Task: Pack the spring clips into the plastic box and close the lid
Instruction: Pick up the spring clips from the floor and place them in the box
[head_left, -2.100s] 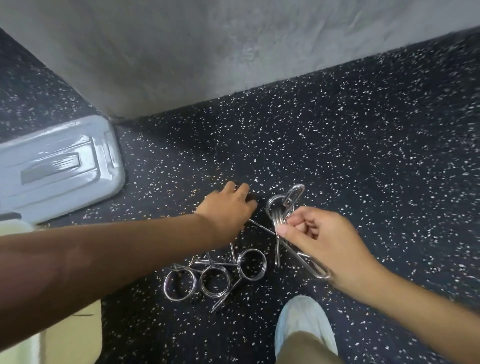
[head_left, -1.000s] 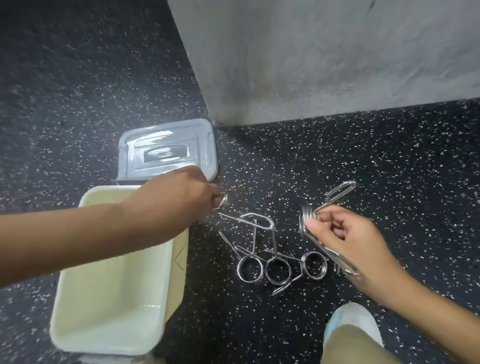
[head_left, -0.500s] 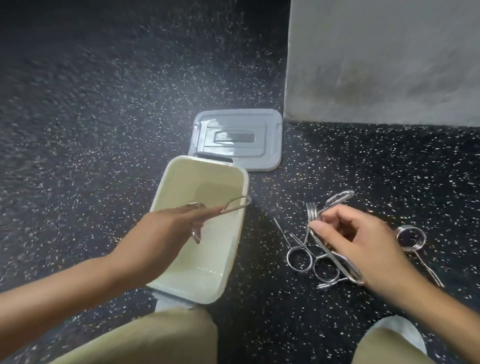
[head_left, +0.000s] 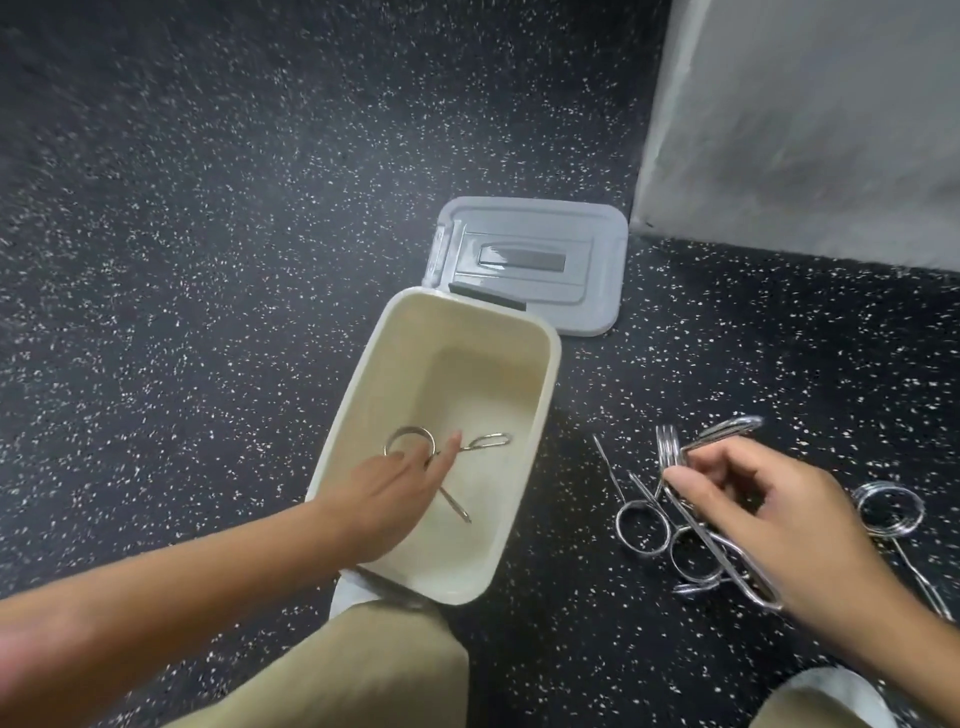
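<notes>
Left hand (head_left: 387, 486): reaching into the cream plastic box (head_left: 540, 415), fingers spread loosely over one spring clip (head_left: 441, 457) lying inside.
Right hand (head_left: 763, 514): pinching a clip bundle (head_left: 691, 457).
Floor: loose clips (head_left: 644, 525) lying beside the box.
Lid (head_left: 530, 260): lying off, behind the box.

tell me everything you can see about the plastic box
The plastic box is a cream, smooth-walled rectangular tub with rounded corners and a rolled rim, standing open and upright on the dark speckled floor, turned at an angle. Its grey lid lies flat behind its far end. Inside lies one spring clip, with the left hand reaching in over it. The near end sits close to the person's knee.
</notes>
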